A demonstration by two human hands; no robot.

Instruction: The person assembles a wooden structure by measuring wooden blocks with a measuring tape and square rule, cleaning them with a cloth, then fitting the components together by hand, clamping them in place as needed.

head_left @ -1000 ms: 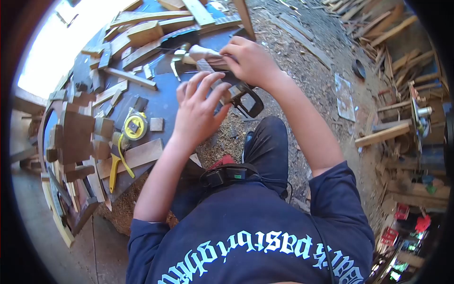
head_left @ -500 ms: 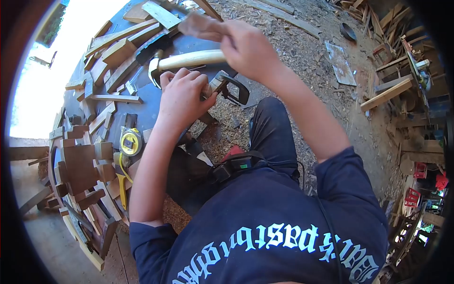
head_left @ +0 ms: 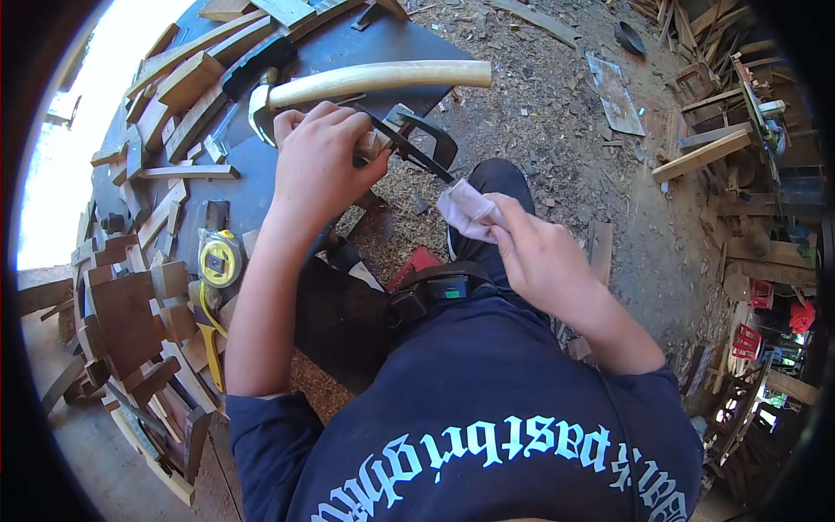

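My left hand [head_left: 322, 152] is closed over a small wooden piece [head_left: 374, 146] at the bench edge, its fingers hiding most of it. Beside it is a black C-shaped clamp [head_left: 439, 139]. My right hand [head_left: 544, 252] grips a long, narrow, dark tool [head_left: 417, 155], possibly a file, by a handle wrapped in pale cloth [head_left: 468, 209]. This tool slants up toward my left hand, passing over the wooden piece and the clamp. Just beyond my left hand lies a claw hammer [head_left: 374, 80] with a pale wooden handle.
Wood offcuts [head_left: 187, 83] crowd the far left of the dark bench top [head_left: 348, 52]. A yellow tape measure [head_left: 219, 259] and a yellow-handled tool [head_left: 209, 344] lie left of my forearm. Wood chips cover the ground [head_left: 513, 104]; stacked timber [head_left: 722, 157] is at right.
My right hand has come down and toward my body from above the hammer, bringing the cloth-wrapped tool across the wooden piece. My left hand keeps its hold. The whole view has shifted slightly.
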